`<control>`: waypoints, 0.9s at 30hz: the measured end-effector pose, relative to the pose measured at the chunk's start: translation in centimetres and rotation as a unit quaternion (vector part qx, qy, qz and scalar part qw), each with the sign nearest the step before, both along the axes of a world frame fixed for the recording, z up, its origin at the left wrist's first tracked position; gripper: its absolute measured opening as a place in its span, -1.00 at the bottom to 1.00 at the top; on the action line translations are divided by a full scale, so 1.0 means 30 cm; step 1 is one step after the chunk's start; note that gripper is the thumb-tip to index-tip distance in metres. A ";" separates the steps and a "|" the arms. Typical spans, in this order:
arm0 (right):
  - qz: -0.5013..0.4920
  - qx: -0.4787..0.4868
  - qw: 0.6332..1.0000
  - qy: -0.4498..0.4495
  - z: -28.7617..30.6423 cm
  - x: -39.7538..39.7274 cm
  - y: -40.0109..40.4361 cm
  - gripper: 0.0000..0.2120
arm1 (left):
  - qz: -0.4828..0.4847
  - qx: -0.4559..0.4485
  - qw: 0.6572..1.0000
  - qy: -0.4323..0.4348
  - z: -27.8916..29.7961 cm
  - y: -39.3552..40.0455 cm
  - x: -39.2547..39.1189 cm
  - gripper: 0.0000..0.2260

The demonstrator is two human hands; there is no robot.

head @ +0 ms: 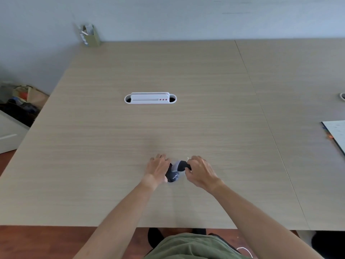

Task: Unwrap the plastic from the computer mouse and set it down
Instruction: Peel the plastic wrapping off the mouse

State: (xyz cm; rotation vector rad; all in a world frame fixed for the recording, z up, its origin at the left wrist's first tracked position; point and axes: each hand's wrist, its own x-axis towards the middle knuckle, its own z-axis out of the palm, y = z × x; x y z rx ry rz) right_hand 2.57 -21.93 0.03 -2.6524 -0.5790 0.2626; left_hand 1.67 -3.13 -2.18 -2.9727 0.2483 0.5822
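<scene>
A dark computer mouse [173, 177] with pale lettering lies low over the wooden table [130, 139], near its front edge. Clear plastic wrap [176, 164] covers its far end and looks whitish there. My left hand [158, 170] grips the mouse from its left side, fingers curled round it. My right hand [200, 171] pinches the far right end of the wrapped mouse between thumb and fingers. Both hands hide part of the mouse, and I cannot tell whether it touches the table.
A white cable-port insert [150, 98] sits in the table's middle. A small open box [90, 35] stands at the far left corner against the wall. A white sheet [336, 134] lies at the right edge. Bags [20, 101] sit on the floor at the left.
</scene>
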 end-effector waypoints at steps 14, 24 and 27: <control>0.112 -0.032 0.993 0.022 0.012 -0.024 -0.044 -0.87 | 0.040 -0.095 0.994 0.028 0.011 0.026 -0.001 -0.60; 0.087 -0.023 0.994 0.056 0.056 0.007 -0.031 -0.87 | 0.082 -0.143 0.986 0.012 -0.009 0.015 -0.006 -0.63; 0.133 -0.061 0.988 0.045 0.031 -0.021 0.000 -0.84 | 0.087 -0.144 0.986 0.019 0.001 0.017 -0.009 -0.64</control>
